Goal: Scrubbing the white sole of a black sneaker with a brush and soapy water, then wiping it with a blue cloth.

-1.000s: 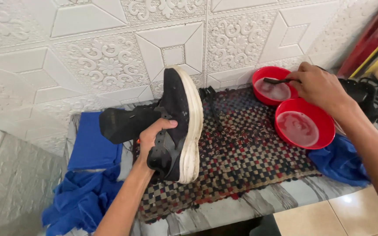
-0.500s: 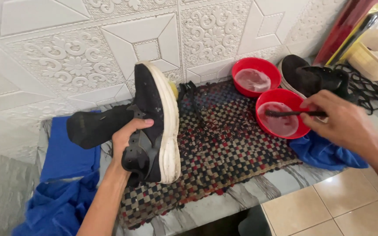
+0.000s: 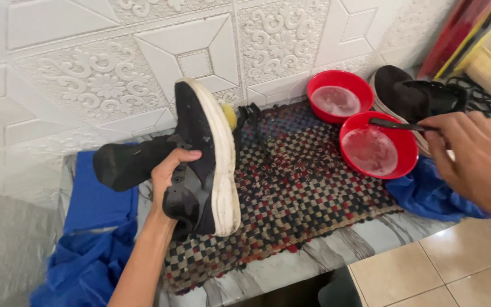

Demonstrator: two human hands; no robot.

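The left hand (image 3: 169,173) is closed around a black sneaker with a white sole (image 3: 206,162), holding it on edge above the checkered woven mat (image 3: 308,199) on the marble bench (image 3: 382,233). At three o'clock from the shoe, the right hand (image 3: 473,156) pinches a thin dark brush (image 3: 396,124) whose tip lies over the nearer red plastic bowl of cloudy water (image 3: 379,146). A second red bowl (image 3: 339,96) sits at eleven o'clock of the first.

left hand (image 3: 169,173) gripping, right hand (image 3: 473,156) pinching
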